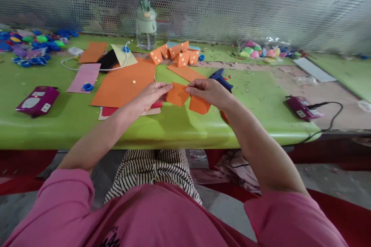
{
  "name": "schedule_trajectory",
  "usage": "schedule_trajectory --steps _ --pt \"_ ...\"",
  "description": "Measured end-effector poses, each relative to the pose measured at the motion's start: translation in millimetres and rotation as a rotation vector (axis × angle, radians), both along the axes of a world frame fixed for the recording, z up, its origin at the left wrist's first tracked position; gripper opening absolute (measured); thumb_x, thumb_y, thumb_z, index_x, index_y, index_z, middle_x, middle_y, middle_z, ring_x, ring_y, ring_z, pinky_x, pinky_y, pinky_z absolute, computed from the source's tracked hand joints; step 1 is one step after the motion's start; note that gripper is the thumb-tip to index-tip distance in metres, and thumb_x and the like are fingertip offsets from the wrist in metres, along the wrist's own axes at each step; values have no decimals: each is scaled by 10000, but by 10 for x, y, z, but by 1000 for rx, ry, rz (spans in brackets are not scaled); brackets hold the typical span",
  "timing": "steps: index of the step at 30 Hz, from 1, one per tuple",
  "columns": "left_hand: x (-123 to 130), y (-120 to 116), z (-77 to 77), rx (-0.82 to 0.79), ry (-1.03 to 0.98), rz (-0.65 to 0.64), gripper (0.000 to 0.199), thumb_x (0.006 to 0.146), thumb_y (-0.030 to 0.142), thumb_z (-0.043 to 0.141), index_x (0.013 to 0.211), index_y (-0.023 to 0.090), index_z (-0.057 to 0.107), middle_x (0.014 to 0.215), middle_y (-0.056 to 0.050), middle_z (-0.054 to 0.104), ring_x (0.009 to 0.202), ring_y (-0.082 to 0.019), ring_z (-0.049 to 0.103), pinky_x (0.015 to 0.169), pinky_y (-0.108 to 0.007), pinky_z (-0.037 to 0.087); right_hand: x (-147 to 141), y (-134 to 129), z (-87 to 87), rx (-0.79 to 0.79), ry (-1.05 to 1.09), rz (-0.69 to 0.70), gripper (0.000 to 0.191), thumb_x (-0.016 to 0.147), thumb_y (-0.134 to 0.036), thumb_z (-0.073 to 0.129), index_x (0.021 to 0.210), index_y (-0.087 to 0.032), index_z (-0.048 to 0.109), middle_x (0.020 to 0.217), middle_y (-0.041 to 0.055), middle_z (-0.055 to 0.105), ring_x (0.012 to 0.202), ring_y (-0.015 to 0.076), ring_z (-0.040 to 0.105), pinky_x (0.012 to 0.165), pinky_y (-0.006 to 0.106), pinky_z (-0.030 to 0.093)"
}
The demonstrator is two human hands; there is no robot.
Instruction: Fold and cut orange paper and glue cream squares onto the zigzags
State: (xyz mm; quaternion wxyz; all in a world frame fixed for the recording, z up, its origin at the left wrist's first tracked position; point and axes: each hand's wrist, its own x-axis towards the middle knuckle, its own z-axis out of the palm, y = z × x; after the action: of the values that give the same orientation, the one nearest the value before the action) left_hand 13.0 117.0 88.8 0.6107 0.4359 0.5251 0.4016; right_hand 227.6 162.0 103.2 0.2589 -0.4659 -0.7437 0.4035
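Note:
An orange paper piece with a notch in its lower edge is held up above the green table. My left hand pinches its left end between thumb and fingers. At its middle, near the notch, my right hand grips the upper edge. Behind my right hand lies a dark blue glue gun, partly hidden by the hand. Folded orange paper pieces with pale dots stand farther back, beyond both hands. A large orange sheet lies by my left hand on top of other coloured sheets.
A water bottle stands at the back against the perforated metal panel. Purple boxes sit left and right, the right one with a black cable. Colourful plastic bits are heaped back left. A white cable crosses the papers.

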Motion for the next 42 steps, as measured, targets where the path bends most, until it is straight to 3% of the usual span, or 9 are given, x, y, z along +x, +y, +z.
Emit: schedule_trajectory --steps 7,12,16,24,27,31,35,37,42 --pt "40 80 -99 29 -57 -54 182 931 334 671 825 191 705 821 -26 755 761 -120 693 777 -250 565 11 -2 10 -37 -15 35 389 697 -584 780 753 -207 696 694 -4 634 629 121 487 569 273 344" --pt "68 24 -86 68 -6 -7 184 940 368 655 867 208 710 874 -13 764 866 -140 713 764 -244 563 27 -24 4 -34 -57 37 412 754 -608 741 769 -198 700 636 -28 549 583 106 422 534 268 274" --pt "68 101 -190 145 -124 -27 206 889 396 704 890 190 715 888 -31 767 852 -141 719 793 -259 562 58 -30 -2 -41 -32 20 439 812 -644 674 766 -207 686 623 -32 512 571 108 394 529 275 248" --pt "76 198 -324 288 -106 39 229 848 394 732 810 170 706 773 -5 728 724 -109 654 694 -212 496 55 -3 -11 -54 -41 18 348 818 -531 717 798 -184 719 627 -32 521 580 102 401 542 267 266" --pt "82 207 -357 329 -101 38 290 857 452 727 821 165 708 786 -11 727 759 -117 662 719 -215 505 44 -5 6 -28 -41 21 330 842 -494 696 782 -170 700 622 -42 486 577 91 376 544 261 255" --pt "63 175 -331 236 -108 -37 291 890 460 695 896 169 716 867 -31 746 795 -126 683 747 -225 531 47 15 8 41 -71 -25 297 858 -435 667 735 -164 674 624 -43 473 581 87 369 551 261 253" --pt "51 92 -223 111 8 -42 89 912 279 682 933 198 711 924 -6 746 755 -95 661 720 -198 516 56 41 -20 95 -92 -89 275 861 -412 642 777 -159 708 638 -31 518 583 89 383 553 261 267" --pt "58 76 -194 78 -17 -47 78 939 221 631 937 199 706 966 -6 750 780 -91 664 754 -199 522 65 54 -39 103 -93 -96 290 862 -429 636 799 -158 718 636 -26 539 578 91 392 552 259 278" --pt "72 134 -280 95 -120 -85 114 955 197 592 914 176 696 976 -26 751 833 -103 670 808 -220 531 91 76 -37 159 -177 -11 305 869 -455 620 841 -171 727 736 14 663 658 129 522 625 273 366"
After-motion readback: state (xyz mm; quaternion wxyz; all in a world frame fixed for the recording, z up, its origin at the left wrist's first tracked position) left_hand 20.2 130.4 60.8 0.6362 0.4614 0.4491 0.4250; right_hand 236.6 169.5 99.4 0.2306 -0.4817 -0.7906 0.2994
